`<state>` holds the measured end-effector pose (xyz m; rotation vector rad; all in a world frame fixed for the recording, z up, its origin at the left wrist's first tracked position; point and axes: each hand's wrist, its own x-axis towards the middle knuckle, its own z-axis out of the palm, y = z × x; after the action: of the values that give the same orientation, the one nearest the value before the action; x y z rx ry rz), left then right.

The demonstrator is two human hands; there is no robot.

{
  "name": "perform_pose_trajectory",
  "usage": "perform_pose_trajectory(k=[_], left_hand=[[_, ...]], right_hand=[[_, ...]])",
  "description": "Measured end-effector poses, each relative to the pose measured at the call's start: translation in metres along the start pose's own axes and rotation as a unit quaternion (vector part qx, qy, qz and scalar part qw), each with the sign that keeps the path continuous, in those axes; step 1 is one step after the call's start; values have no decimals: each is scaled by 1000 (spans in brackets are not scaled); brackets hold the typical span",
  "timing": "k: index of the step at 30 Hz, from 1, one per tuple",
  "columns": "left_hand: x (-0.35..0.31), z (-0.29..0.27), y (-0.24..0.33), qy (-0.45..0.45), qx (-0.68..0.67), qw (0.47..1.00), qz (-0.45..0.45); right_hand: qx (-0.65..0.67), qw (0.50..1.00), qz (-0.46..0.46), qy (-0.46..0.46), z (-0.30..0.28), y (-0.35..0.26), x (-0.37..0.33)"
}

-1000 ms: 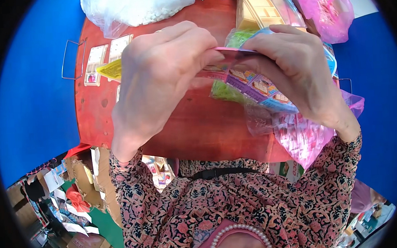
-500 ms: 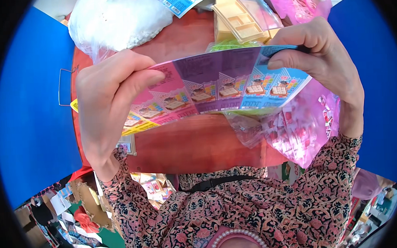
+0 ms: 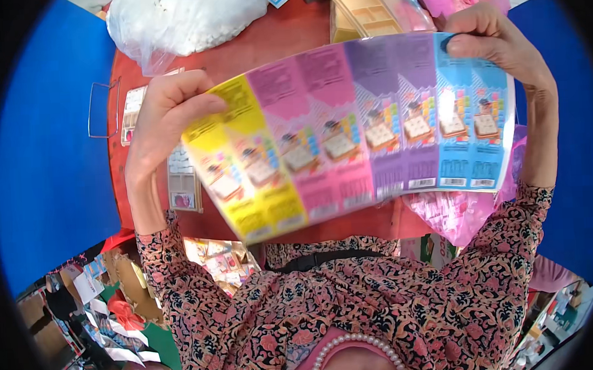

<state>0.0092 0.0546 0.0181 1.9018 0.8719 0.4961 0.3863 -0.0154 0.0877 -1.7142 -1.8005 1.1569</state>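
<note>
- A red worktop (image 3: 296,27) filled the middle of the scene, with blue surface (image 3: 51,162) beyond its left and right sides and a thin metal loop (image 3: 89,114) by its left edge.
- At the left, a compartment tray (image 3: 134,103) lay partly behind the left hand (image 3: 168,118), and a second tray (image 3: 184,180) lay nearer the body, just beside the wrist.
- The left fingers were pinched on the sheet's far left corner, in the yellow section, thumb on top.
- The sheet (image 3: 338,143) hung between both hands above the worktop; how high, I could not tell. Its long axis ran left to right, bowed, the left end nearer the body and the right end farther off. Neither hand was the closer one, as each had an end.
- Its near left corner reached about to the worktop's near edge in this view; red surface showed along most of the near side.
- On the far side, a bulging white bag (image 3: 187,21) lay to the left and beige trays (image 3: 368,10) right of middle, just past the sheet's edge.
- The right fingers were closed on the blue section at the far right; that was the right hand (image 3: 509,47).
- A pink bag (image 3: 451,214) lay partly hidden below the sheet's right end.
</note>
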Motion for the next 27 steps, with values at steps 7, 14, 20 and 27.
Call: perform_pose_trajectory(k=[7,14,20,27], left_hand=[[-16,-20,-33,-12,-52,995,-84],[-9,-26,-43,-108,19,991,-82],[34,7,-10,49,403,821,400],[44,36,31,-192,-167,967,26]], right_hand=[[3,999,-11,32,-5,2,19],[-88,983,-4,-161,-15,3,42],[-6,994,29,-102,1,-47,33],[5,996,14,-93,0,-42,33]])
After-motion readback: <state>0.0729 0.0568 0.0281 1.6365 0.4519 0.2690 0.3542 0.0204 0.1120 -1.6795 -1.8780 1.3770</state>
